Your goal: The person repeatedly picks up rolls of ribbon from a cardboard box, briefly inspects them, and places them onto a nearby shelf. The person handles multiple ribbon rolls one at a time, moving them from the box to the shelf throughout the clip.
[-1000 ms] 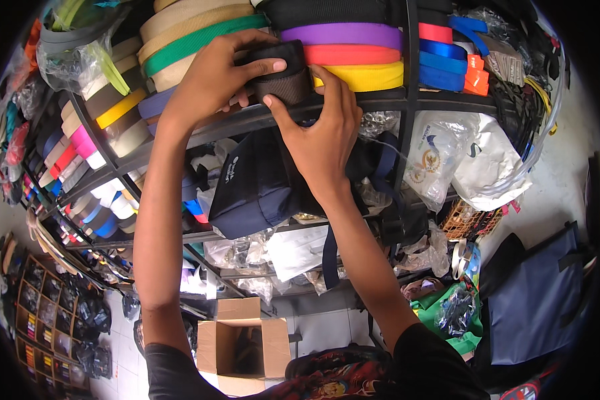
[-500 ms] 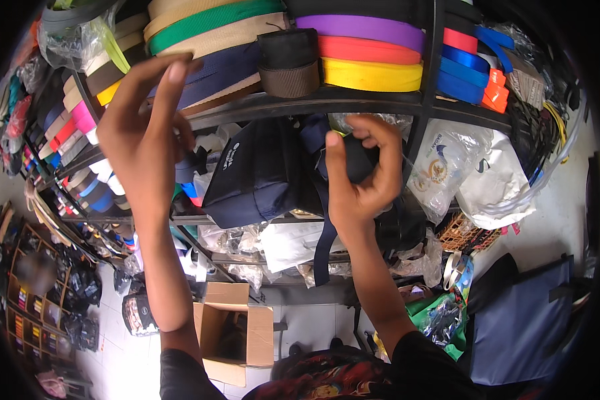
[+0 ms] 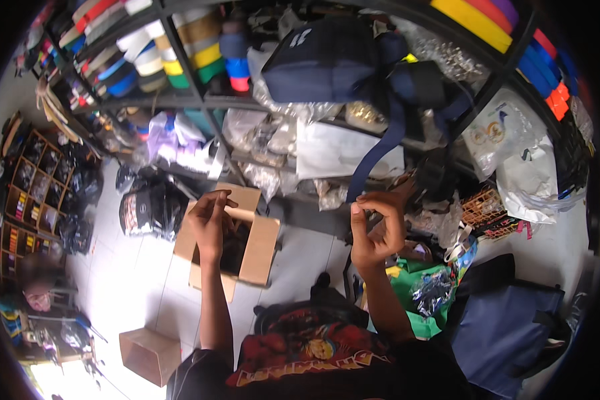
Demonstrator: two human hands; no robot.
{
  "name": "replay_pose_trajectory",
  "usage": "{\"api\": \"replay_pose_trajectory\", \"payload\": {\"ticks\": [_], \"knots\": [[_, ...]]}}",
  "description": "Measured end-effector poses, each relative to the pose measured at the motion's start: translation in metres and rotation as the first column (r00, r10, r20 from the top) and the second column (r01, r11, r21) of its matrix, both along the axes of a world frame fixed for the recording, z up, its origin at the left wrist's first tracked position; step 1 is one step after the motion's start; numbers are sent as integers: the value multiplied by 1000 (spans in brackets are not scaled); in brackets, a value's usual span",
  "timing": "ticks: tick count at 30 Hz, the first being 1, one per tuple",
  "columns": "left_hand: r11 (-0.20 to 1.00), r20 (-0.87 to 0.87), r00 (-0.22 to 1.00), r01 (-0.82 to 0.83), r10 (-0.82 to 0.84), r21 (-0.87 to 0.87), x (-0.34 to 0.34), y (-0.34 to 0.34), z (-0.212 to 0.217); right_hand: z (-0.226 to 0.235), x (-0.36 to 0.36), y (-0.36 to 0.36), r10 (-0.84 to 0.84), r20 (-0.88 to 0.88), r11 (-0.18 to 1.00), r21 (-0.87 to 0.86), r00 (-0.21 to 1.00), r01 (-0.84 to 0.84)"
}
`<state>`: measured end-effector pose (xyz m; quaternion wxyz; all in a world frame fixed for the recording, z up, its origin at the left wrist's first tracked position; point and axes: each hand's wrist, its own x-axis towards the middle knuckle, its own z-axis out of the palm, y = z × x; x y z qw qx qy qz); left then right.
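Note:
My right hand [image 3: 379, 230] is closed, with thumb and forefinger pinched at the lower end of a navy webbing strap [image 3: 378, 153]. The strap curves down from the shelf, beside a dark navy bag [image 3: 320, 63]. In front of an open cardboard box [image 3: 259, 250] is my left hand [image 3: 208, 223]. Its fingers are bent and its thumb is pressed toward the forefinger; whatever may be between them is too small to make out.
Black shelving [image 3: 230, 102] carries rolls of coloured webbing and plastic-wrapped goods. A green bag [image 3: 417, 287] and a large navy bag [image 3: 503, 333] stand at right. A second cardboard box [image 3: 150, 357] sits on the tiled floor at lower left.
The view has tilted down, showing more floor. Both hands came away from the front of the upper shelf. The strap, hanging straight before, now bends to my right fingertips.

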<state>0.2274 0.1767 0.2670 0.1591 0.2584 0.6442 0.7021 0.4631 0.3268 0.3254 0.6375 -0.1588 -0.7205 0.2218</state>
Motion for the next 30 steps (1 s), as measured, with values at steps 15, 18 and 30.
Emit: {"api": "replay_pose_trajectory", "payload": {"ticks": [15, 18, 30], "knots": [[747, 295, 946, 294, -137, -596, -50, -240, -235, -164, -16, -227, 409, 497, 667, -735, 765, 122], [637, 315, 903, 429, -292, -640, -52, -230, -240, -172, -23, -235, 433, 564, 619, -753, 703, 222], [422, 66, 704, 496, -707, -759, -25, -208, -245, -271, -163, -216, 772, 516, 572, -819, 370, -50]]}}
